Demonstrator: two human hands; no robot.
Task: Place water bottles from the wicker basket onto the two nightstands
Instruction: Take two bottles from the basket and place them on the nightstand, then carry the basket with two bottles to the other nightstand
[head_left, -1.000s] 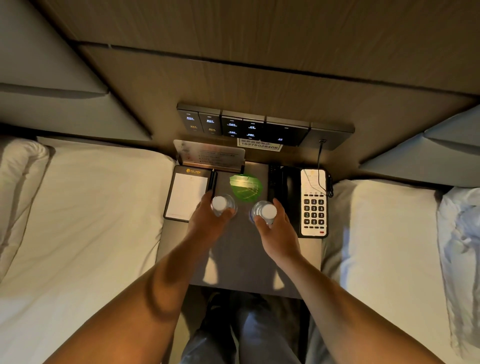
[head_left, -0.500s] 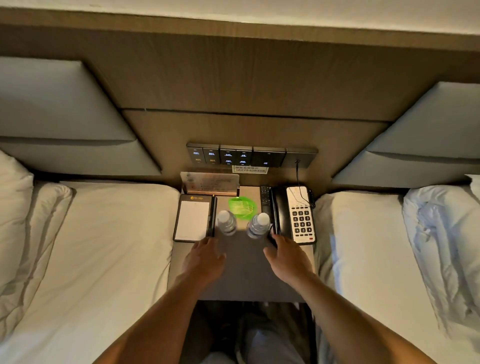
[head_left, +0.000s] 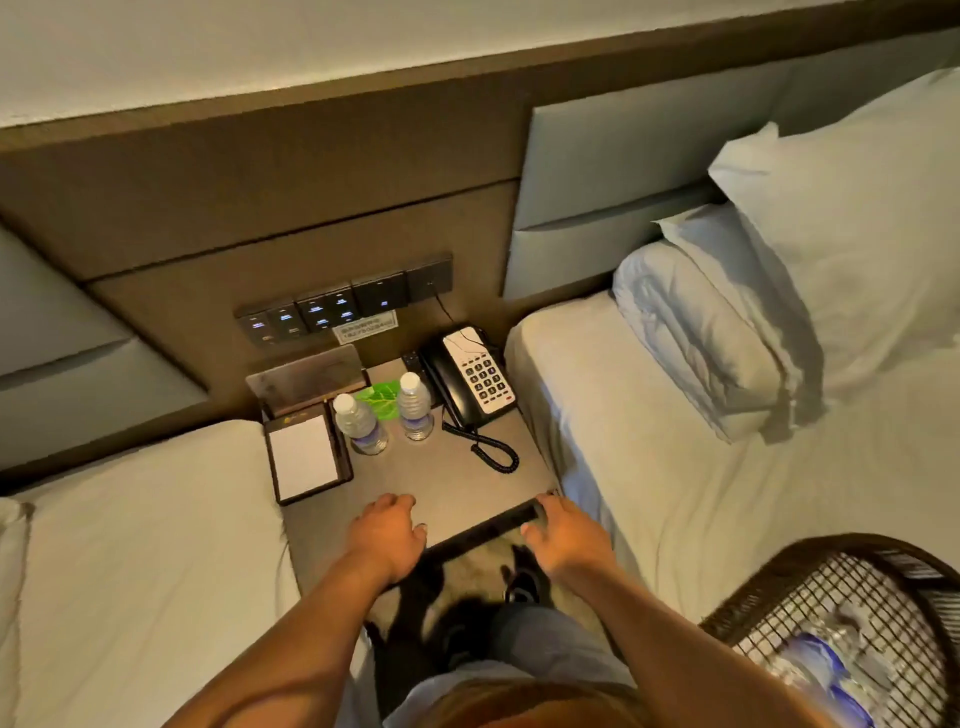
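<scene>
Head view caught both bottles upright on the nightstand (head_left: 457, 483), left bottle (head_left: 358, 423) and right bottle (head_left: 414, 408) side by side near the phone (head_left: 470, 382). Left hand (head_left: 387, 535) and right hand (head_left: 566, 535) hovered empty, fingers loosely spread, at the front edge. Wicker basket (head_left: 769, 587) sat on the bed to the lower right, nearer the right hand, with more bottles (head_left: 815, 660) lying flat inside.
</scene>
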